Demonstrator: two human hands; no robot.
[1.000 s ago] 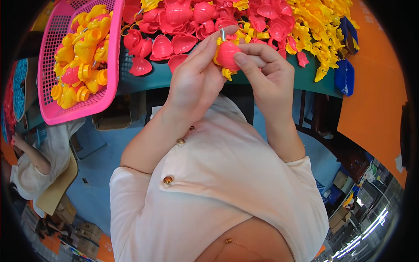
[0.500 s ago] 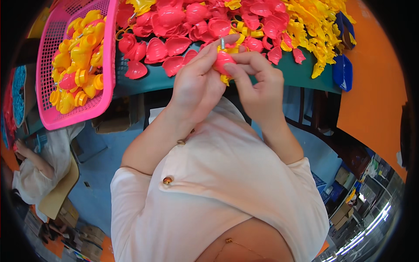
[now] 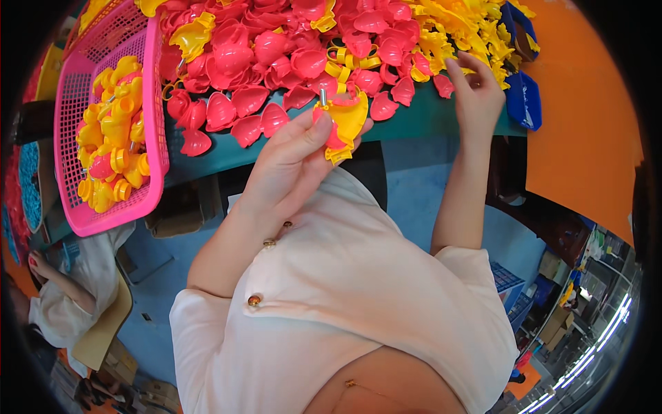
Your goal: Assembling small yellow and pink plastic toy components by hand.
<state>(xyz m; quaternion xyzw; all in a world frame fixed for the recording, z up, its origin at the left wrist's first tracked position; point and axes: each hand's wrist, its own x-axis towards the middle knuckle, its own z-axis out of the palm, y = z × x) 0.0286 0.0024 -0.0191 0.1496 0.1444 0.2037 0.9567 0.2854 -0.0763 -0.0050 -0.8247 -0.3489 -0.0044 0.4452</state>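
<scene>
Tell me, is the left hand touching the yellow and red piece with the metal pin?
Touching. The head view shows the left hand pinching the yellow and red piece between thumb and fingers.

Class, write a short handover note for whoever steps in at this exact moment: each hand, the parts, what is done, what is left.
Left hand: holds a yellow-and-red toy piece with a metal pin on top.
Right hand: empty, fingers at the yellow parts pile.
Parts: red shells heaped on the green table.
Done: assembled pieces lie in the pink basket.
Left: a large loose heap.
</scene>
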